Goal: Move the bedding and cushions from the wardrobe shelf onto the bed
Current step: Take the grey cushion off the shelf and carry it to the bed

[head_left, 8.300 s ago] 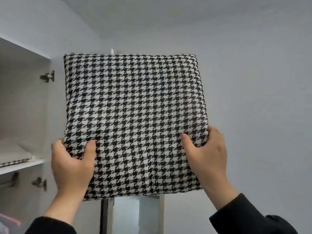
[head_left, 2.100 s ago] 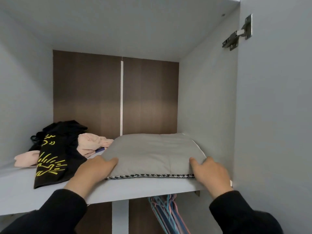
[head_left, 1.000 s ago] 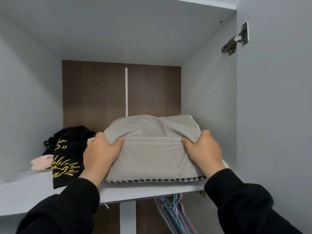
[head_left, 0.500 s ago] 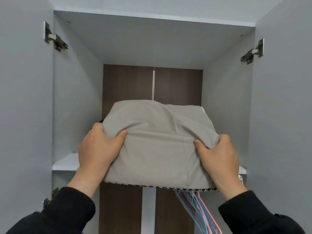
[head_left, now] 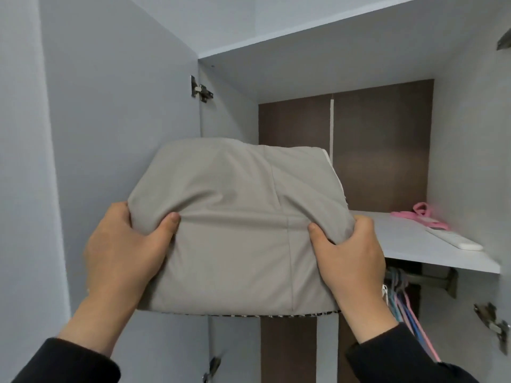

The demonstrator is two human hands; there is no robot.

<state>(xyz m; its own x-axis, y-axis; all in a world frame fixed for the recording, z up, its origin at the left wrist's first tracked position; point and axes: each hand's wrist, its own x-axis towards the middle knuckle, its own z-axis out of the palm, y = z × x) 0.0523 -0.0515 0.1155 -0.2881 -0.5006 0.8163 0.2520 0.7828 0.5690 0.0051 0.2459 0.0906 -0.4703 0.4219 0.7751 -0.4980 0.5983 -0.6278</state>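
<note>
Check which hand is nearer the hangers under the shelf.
Right. The right hand grips the grey cushion at its right edge, just left of the hangers. The left hand grips the left edge, with the whole cushion between it and them.

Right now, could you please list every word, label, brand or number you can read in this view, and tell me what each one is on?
There is no readable text in this view.
grey cushion: plain fabric with no label showing; only a houndstooth edge below.
white remote on the shelf: any markings are too small to read.
door hinge: no legible stamp.
</note>
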